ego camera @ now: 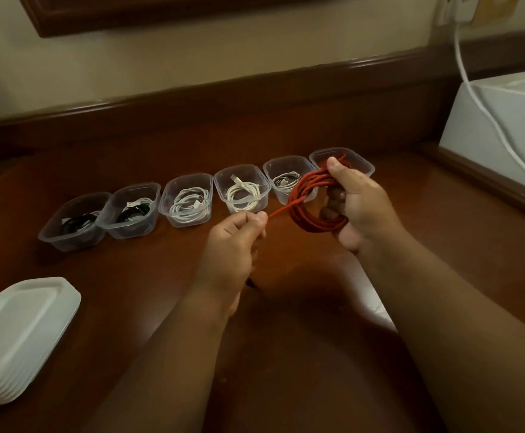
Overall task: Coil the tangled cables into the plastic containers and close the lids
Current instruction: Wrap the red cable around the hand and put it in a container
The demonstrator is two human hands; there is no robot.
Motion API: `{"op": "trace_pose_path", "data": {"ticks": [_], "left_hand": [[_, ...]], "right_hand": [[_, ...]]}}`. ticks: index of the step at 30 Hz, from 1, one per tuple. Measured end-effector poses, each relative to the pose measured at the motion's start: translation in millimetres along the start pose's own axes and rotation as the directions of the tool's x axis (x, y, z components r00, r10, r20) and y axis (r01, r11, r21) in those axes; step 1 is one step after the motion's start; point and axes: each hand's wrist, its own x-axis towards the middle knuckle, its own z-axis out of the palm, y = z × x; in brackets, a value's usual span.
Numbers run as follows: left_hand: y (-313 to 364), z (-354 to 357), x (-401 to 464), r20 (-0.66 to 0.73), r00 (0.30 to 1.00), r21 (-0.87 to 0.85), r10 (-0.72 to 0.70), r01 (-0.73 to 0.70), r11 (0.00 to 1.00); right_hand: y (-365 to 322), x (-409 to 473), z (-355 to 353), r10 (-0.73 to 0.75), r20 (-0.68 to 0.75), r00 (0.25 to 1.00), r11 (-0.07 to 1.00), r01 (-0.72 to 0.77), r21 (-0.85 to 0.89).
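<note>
Table (130, 157): dark reddish-brown wood with a raised moulded back edge.
Wall (223, 51): cream, at 12 o'clock.
Frame (77, 17): dark wood, on the wall toward 11 o'clock.
White box (486, 120): at 2 o'clock.
White cord (473, 89): runs from the wall socket (456, 7) across the white box.

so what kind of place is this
Probably a room in a home or hotel: a polished wooden desk against a cream wall, a framed dark wooden piece above, and a wall socket with a plugged-in white cord.
</note>
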Motion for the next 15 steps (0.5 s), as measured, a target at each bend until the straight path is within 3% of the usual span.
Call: {"op": "trace_pose_path", "data": {"ticks": [4,8,10,12,15], "left_hand": [[-6.4,-4.3,4.0,0.034,0.945,0.272,0.324,-0.321,0.907],[-17.4,4.6,10.6,-0.036,0.914,0.323,0.405,-0.373,0.87],[-19.5,10.8,11.8,-0.115,0.932,0.256,0.344,-0.307,0.917],[-18.9,17.7,10.6,-0.185,0.972,0.035,0.145,-0.141,0.989],[-14.6,28.7,7.1,-0.167,0.98,-0.345,-0.111,0.047,0.938]], "right_hand": [[-11.5,-7.6,7.3,0.164,0.038,0.986,0.929,-0.168,0.331],[-7.1,-20.5,19.7,0.198,0.043,0.979,0.879,-0.196,0.434],[1.7,-26.5,26.5,0.212,0.088,0.973,0.832,-0.227,0.506],[11.9,-30.0,30.7,0.201,0.124,0.972,0.815,-0.236,0.529],[21.8,-34.8,33.5,0.085,0.039,0.996,0.912,-0.094,0.398]]}}
